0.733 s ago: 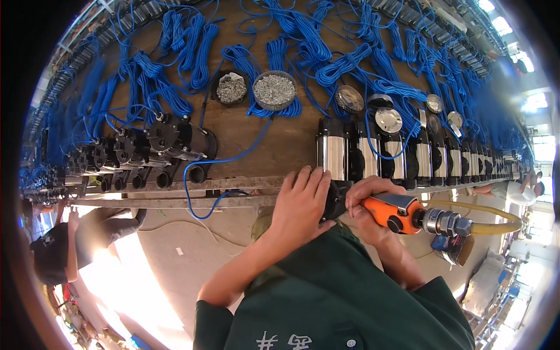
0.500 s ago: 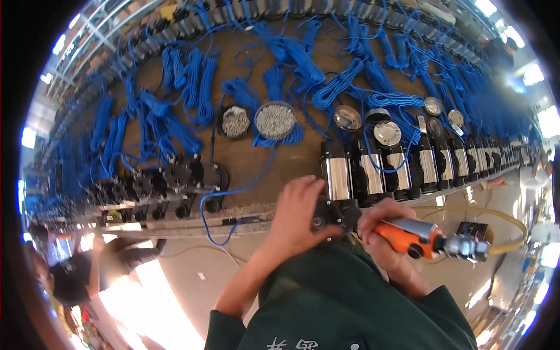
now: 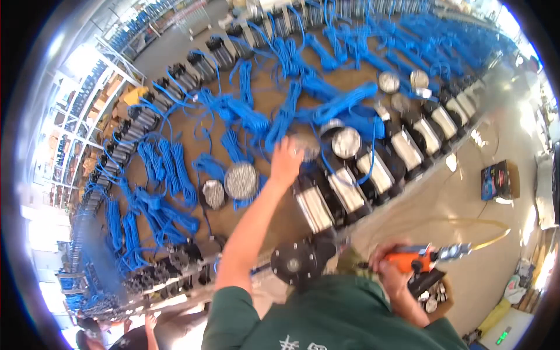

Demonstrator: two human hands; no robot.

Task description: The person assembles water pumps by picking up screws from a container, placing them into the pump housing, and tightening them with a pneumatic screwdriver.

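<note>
My right hand [image 3: 388,265] is wrapped round an orange and silver air screwdriver [image 3: 408,260], held level right of my body, with a yellow hose at its rear. My left hand [image 3: 286,162] reaches across the bench to a shallow round dish [image 3: 307,148]. Its fingers are bunched at the dish's near-left edge; what they pinch, if anything, is too small to make out. In front of my body, between my arms, a black pump end [image 3: 294,261] with bolts round its face sticks out from the bench edge. A silver-bodied pump [image 3: 315,209] lies just beyond it.
More silver and black pumps [image 3: 406,150] line the bench edge to the right. Two round dishes [image 3: 241,180] of small metal parts stand left of my left arm. Blue cable coils [image 3: 344,105] cover the bench. An open carton [image 3: 438,297] lies below my right hand. Another person [image 3: 137,335] works at lower left.
My left hand has left the black pump end and reached forward to the round dish. My right hand still holds the screwdriver, now slightly lower. The whole view has turned and shifted.
</note>
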